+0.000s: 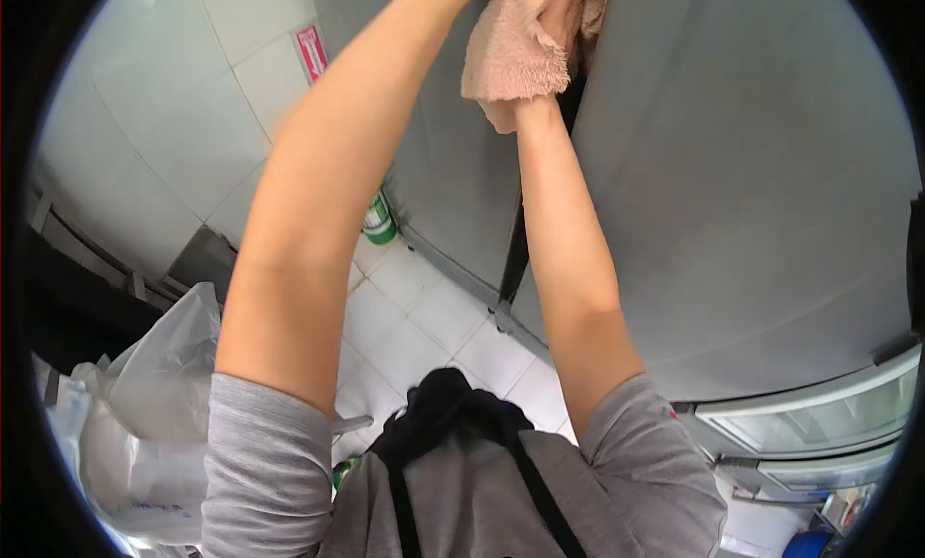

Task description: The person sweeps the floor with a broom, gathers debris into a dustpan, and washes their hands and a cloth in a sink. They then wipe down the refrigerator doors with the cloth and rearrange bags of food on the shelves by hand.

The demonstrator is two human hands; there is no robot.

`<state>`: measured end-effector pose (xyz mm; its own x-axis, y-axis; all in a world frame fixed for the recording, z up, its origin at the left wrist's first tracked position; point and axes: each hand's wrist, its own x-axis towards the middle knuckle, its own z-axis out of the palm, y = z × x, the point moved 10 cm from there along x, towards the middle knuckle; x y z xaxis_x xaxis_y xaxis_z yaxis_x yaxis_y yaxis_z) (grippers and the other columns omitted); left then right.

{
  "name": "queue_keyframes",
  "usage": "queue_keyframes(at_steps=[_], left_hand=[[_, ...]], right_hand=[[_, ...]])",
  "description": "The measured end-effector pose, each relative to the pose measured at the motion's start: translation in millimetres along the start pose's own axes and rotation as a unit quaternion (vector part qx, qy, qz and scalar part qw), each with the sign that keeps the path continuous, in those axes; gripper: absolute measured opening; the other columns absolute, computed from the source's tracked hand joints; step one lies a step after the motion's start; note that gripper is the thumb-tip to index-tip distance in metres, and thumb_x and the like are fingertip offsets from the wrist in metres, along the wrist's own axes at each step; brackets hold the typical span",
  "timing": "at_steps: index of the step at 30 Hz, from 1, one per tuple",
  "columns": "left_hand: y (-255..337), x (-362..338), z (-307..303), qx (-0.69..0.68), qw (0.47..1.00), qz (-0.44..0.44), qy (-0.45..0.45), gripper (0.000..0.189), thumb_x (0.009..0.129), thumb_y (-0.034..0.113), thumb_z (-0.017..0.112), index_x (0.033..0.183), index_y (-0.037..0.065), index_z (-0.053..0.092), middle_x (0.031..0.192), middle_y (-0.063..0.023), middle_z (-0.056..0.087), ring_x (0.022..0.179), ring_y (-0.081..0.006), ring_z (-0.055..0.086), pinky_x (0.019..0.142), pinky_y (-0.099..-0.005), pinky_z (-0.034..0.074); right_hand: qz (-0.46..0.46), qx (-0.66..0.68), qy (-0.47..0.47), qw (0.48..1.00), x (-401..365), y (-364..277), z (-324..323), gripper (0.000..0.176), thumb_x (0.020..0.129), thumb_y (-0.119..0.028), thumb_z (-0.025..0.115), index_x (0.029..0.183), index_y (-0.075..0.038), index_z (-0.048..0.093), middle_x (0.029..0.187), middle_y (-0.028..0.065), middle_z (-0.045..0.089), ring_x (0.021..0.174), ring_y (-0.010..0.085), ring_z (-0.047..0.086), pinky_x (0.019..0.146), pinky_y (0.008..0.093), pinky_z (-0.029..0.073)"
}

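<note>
A pink terry cloth (515,57) hangs around my right wrist and hand at the top, against the edge of a grey refrigerator door (752,172). My right hand (562,20) is partly covered by it, with some fingers showing, bent into the fabric. My left forearm stretches up to the top edge beside the cloth. The left hand itself lies beyond the frame. Next to the cloth on the left stands another grey door panel (453,163), with a dark gap between the two.
White door shelves (819,404) holding some items show at lower right. Plastic bags (145,423) sit at lower left. A green and white container (379,221) stands on the tiled floor (414,293) by the wall. A red and white label (311,53) is on the wall tiles.
</note>
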<state>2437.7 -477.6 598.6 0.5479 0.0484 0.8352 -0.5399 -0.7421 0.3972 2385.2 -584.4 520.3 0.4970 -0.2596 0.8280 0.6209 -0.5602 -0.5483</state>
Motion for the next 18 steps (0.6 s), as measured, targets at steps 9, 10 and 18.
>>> queue_keyframes(at_steps=[9,10,18], left_hand=[[-32,-33,-54,-0.104,0.992,-0.042,0.057,0.047,0.080,0.041,0.051,0.061,-0.002,0.042,0.056,-0.0096,0.052,0.057,-0.0192,0.052,0.054,-0.0370,0.039],[-41,-45,-77,-0.132,0.986,-0.048,0.093,0.046,0.080,0.041,0.050,0.063,-0.001,0.047,0.062,-0.0098,0.055,0.061,-0.0191,0.054,0.057,-0.0361,0.040],[-131,-130,-241,-0.231,0.910,-0.164,0.302,0.054,0.085,0.046,0.039,0.117,0.002,0.044,0.111,-0.0140,0.051,0.098,-0.0238,0.051,0.083,-0.0334,0.041]], right_hand=[[0.028,0.082,-0.057,0.995,-208,181,83,0.058,0.086,-0.026,0.041,0.130,0.003,0.018,0.131,0.0185,0.030,0.122,0.0294,0.028,0.102,0.0378,0.019],[0.073,0.021,-0.198,0.977,-239,179,107,0.058,0.085,-0.026,0.042,0.129,0.003,0.019,0.129,0.0186,0.032,0.121,0.0288,0.030,0.101,0.0373,0.020],[0.114,0.506,-0.342,0.783,-230,-29,175,0.037,0.088,-0.021,0.035,0.123,-0.007,0.035,0.116,0.0059,0.040,0.111,0.0163,0.033,0.097,0.0272,0.023]])
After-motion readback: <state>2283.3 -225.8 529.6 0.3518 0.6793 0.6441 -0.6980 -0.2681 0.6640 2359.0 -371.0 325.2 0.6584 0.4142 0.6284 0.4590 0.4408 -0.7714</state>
